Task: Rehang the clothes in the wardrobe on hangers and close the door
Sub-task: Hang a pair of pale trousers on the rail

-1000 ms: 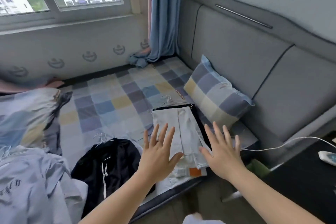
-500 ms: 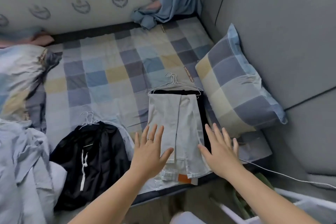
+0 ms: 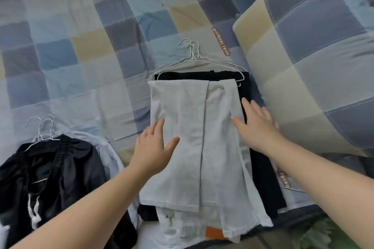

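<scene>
Trousers (image 3: 182, 137), pale grey, lie flat on the checked bedsheet (image 3: 81, 46), folded over the bar of a white wire hanger (image 3: 192, 60) whose hook points away from the person. A second hanger hook shows just beside the first.

Under the trousers: a black garment (image 3: 263, 178), its edge showing along their top and down their right side.

At the near end of the trousers: white denim with an orange patch (image 3: 213, 232) sticks out from beneath.

Left hand (image 3: 151, 151): over the left edge of the trousers, fingers straight, thumb spread across the pale cloth, gripping nothing. Ring (image 3: 150, 133) on one finger. Contact with the cloth cannot be told for certain.

Right hand (image 3: 257, 125): at the right edge of the trousers, fingers straight and together over the black garment, thumb on the pale cloth. It holds nothing.

Right of the trousers: a checked pillow (image 3: 313, 66), close to the black garment.

Left of the trousers, apart from them: a crumpled black top (image 3: 60, 172) with a white drawstring (image 3: 33, 214), lying on a pale garment (image 3: 109, 147). More wire hangers (image 3: 42, 129) stick out at its far end.
</scene>
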Tool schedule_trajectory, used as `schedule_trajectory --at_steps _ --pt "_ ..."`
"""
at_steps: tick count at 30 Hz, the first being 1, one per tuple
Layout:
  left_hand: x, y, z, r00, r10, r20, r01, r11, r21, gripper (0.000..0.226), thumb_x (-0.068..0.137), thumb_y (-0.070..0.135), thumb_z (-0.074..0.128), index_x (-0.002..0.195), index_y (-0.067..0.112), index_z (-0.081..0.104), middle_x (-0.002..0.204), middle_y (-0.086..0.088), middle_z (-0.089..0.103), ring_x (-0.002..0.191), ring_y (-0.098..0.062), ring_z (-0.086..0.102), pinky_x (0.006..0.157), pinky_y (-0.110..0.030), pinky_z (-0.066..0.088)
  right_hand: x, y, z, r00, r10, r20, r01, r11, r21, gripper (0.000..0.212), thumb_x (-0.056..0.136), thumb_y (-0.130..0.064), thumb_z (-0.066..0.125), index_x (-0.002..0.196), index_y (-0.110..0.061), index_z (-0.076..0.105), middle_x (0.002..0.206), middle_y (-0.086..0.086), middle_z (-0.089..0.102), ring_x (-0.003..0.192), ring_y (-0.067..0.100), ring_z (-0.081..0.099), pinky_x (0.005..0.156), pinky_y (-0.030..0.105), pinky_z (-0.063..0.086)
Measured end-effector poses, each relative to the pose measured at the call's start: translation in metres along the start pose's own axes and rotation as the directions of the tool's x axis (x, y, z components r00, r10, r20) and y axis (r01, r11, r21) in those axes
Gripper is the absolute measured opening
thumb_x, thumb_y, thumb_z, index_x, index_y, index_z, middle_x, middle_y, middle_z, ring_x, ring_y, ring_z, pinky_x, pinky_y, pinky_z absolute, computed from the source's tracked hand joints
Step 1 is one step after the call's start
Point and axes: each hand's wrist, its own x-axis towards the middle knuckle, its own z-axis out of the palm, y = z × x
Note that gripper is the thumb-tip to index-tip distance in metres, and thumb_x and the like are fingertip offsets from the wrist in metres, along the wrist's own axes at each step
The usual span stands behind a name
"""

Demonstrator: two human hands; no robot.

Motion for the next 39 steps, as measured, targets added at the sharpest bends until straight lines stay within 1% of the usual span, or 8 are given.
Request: schedule_trajectory --at_steps 11,16,19,23,30,34,36,39 --pt "0.209 -0.025 0.021 0.965 -0.117 -0.234 0.078 0.982 -0.171 0.080 0.098 0.048 0.051 0.159 0.019 0.008 0.166 -0.014 0.004 0.150 -0.036 0.016 0.119 -0.042 0.017 0.197 0.002 0.036 0.975 0.170 -0.140 -0.171 0.985 0.005 0.075 0.097 -0.061 0.031 0.158 -0.026 0.003 0.166 0.003 0.002 0.151 0.029 0.005 0.118 0.055 0.013" --pt "0.243 -0.025 0.013 0.929 -0.228 -0.291 0.117 0.929 -0.352 0.080 0.098 0.045 0.053 0.158 0.013 0.013 0.165 -0.013 0.014 0.150 -0.027 0.019 0.117 -0.037 0.021 0.227 0.006 0.029 0.973 0.174 -0.153 -0.129 0.956 0.264 0.069 0.098 -0.041 0.045 0.154 -0.011 0.018 0.158 0.011 0.027 0.141 0.035 0.031 0.112 0.050 0.031" --pt "0.251 -0.024 0.001 0.903 -0.298 -0.309 0.148 0.891 -0.429 0.082 0.096 0.047 0.055 0.158 0.013 0.014 0.162 -0.009 0.025 0.148 -0.025 0.025 0.114 -0.035 0.026 0.232 0.010 0.023 0.964 0.166 -0.209 -0.081 0.928 0.364 0.046 0.095 -0.030 0.045 0.135 -0.010 0.043 0.134 0.011 0.051 0.120 0.033 0.048 0.093 0.039 0.042" --pt "0.249 -0.014 -0.017 0.895 -0.315 -0.314 0.136 0.866 -0.481 0.081 0.095 0.049 0.056 0.157 0.014 0.018 0.159 -0.009 0.032 0.146 -0.026 0.030 0.113 -0.037 0.028 0.229 0.011 0.011 0.945 0.186 -0.269 0.009 0.807 0.590 0.012 0.090 -0.024 0.046 0.082 -0.018 0.051 0.083 -0.001 0.052 0.084 0.026 0.049 0.059 0.030 0.032" --pt "0.204 0.006 -0.052 0.879 -0.341 -0.333 0.082 0.797 -0.599 0.070 0.098 0.045 0.054 0.156 0.018 0.026 0.156 -0.009 0.037 0.142 -0.021 0.036 0.114 -0.034 0.030 0.181 0.002 -0.041 0.912 0.373 -0.168 0.048 0.311 0.949 0.012 0.084 -0.022 0.054 0.076 -0.014 0.059 0.083 0.010 0.062 0.083 0.025 0.063 0.073 0.039 0.048" --pt "0.155 0.020 -0.086 0.869 -0.373 -0.325 0.040 0.707 -0.706 0.055 0.103 0.033 0.050 0.151 0.012 0.037 0.150 -0.007 0.046 0.135 -0.018 0.045 0.104 -0.023 0.030 0.120 0.007 -0.070 0.908 0.401 -0.120 0.002 0.282 0.959 0.024 0.087 -0.029 0.054 0.090 -0.007 0.064 0.090 0.012 0.066 0.083 0.025 0.063 0.083 0.042 0.053" --pt "0.122 0.025 -0.106 0.874 -0.389 -0.292 0.037 0.651 -0.758 0.051 0.103 0.030 0.051 0.149 0.010 0.041 0.147 -0.008 0.050 0.132 -0.020 0.050 0.113 -0.032 0.034 0.079 0.010 -0.078 0.913 0.398 -0.082 -0.031 0.269 0.963 0.022 0.091 -0.030 0.051 0.090 -0.011 0.062 0.095 0.011 0.068 0.088 0.024 0.064 0.094 0.046 0.051" --pt "0.062 0.025 -0.131 0.886 -0.406 -0.224 0.076 0.603 -0.794 0.045 0.102 0.029 0.054 0.141 0.008 0.052 0.135 -0.011 0.061 0.124 -0.022 0.058 0.112 -0.042 0.042 0.004 0.005 -0.086 0.911 0.410 -0.034 -0.041 0.173 0.984 0.018 0.097 -0.028 0.045 0.088 -0.019 0.057 0.092 0.001 0.064 0.090 0.018 0.068 0.085 0.035 0.051"
